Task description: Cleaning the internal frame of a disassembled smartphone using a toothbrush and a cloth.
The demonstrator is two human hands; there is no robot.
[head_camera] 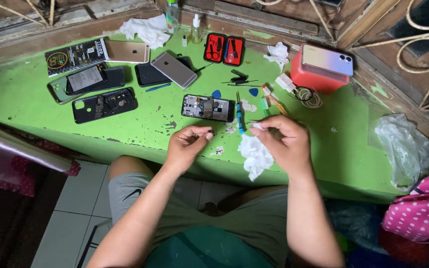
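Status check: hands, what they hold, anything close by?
Left hand pinching a tiny part. Right hand gripping white tissue. Opened phone and blue screwdriver just beyond.

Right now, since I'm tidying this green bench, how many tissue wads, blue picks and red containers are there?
Large white tissue wads: 3, one in the right hand
Blue triangular picks: 2
Red containers: 2, a tool case and a box
Total: 7

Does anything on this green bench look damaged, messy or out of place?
Yes. The green table has chipped, flaking paint along its front edge. An opened phone lies with its insides bared, another at left. Crumpled tissue sits at the back. The right hand holds more tissue.
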